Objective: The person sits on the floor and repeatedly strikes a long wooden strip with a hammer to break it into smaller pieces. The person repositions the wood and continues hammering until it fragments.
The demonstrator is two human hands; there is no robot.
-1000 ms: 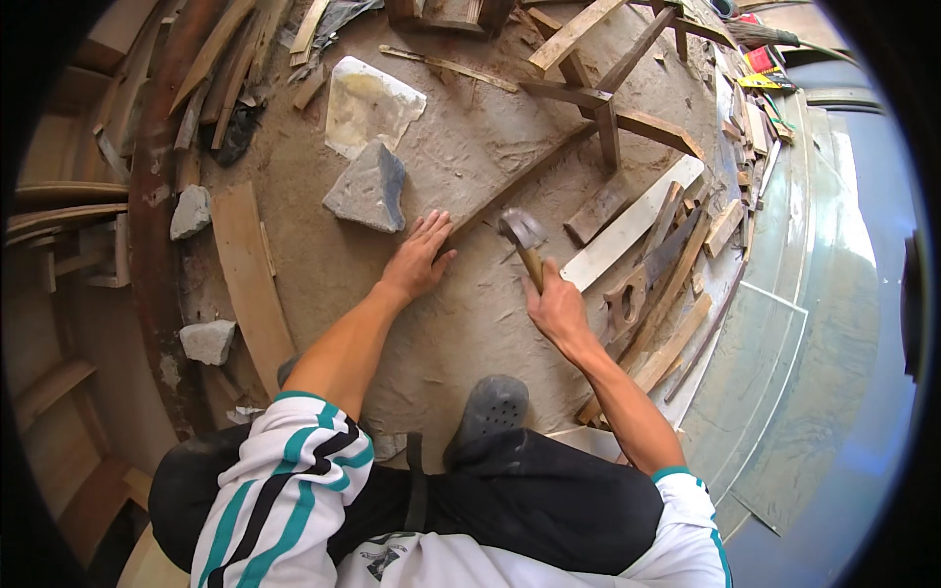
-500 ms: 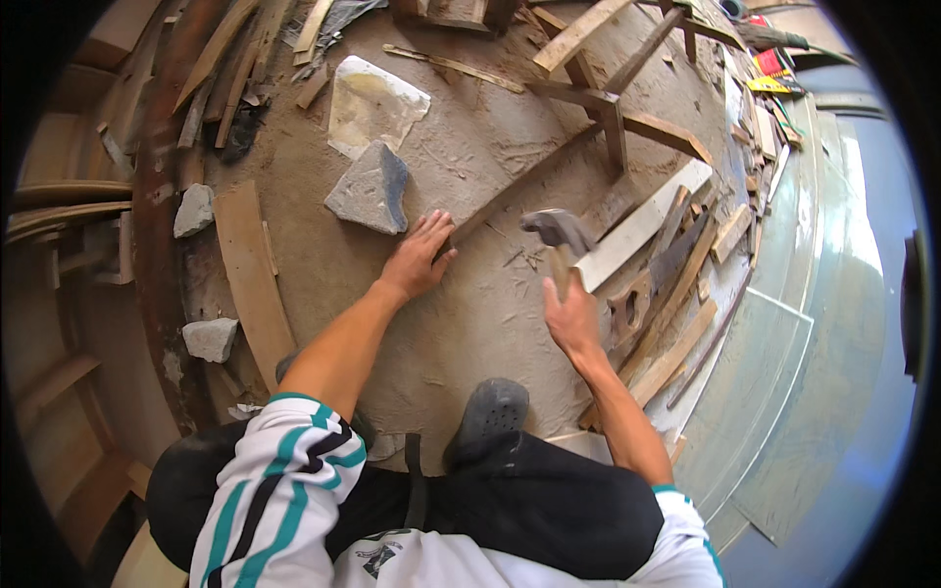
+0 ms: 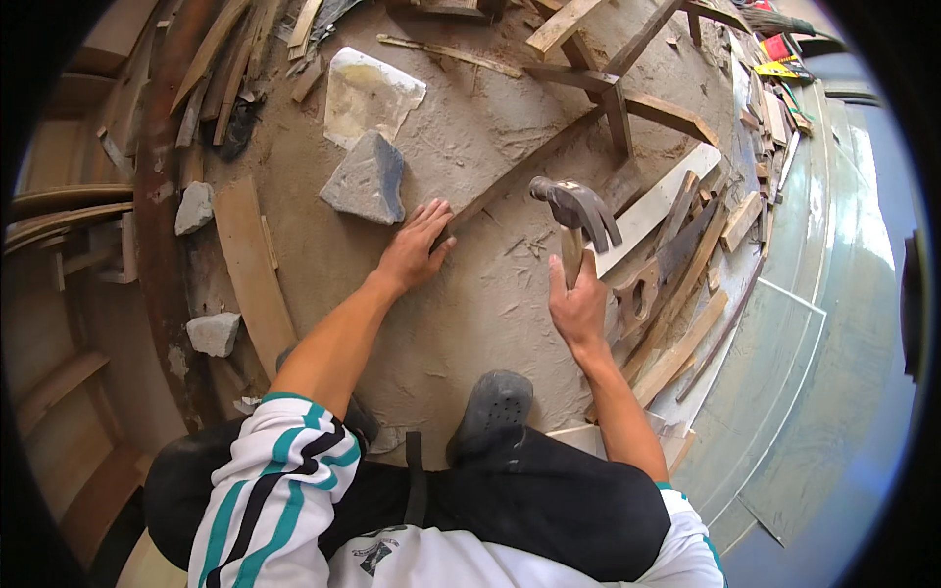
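My right hand (image 3: 578, 306) is closed around the handle of a claw hammer (image 3: 571, 206). The hammer is held up over the floor, its curved claw pointing right. My left hand (image 3: 417, 247) grips the near end of a long wooden bar (image 3: 529, 165), fingers on its far side and thumb on its near side. That bar runs along the floor to a wooden frame (image 3: 616, 116) with crossing pieces. Just beyond my left fingers sits an angular grey stone (image 3: 365, 181). Several loose nails (image 3: 529, 245) lie on the floor between my hands.
To the right lie a white board (image 3: 662, 206), a handsaw (image 3: 642, 294) and wood offcuts (image 3: 686, 348), with glass sheets (image 3: 784, 392) beyond. At left are a flat plank (image 3: 253, 269), two pale stone chunks (image 3: 194, 208) and a rusty beam (image 3: 162, 216). A dirty white sheet (image 3: 377, 93) lies farther off.
The hammer has risen and turned in my right hand, its blurred head now sharp and its claw farther right. My left hand stays at the bar's end. The view has shifted slightly.
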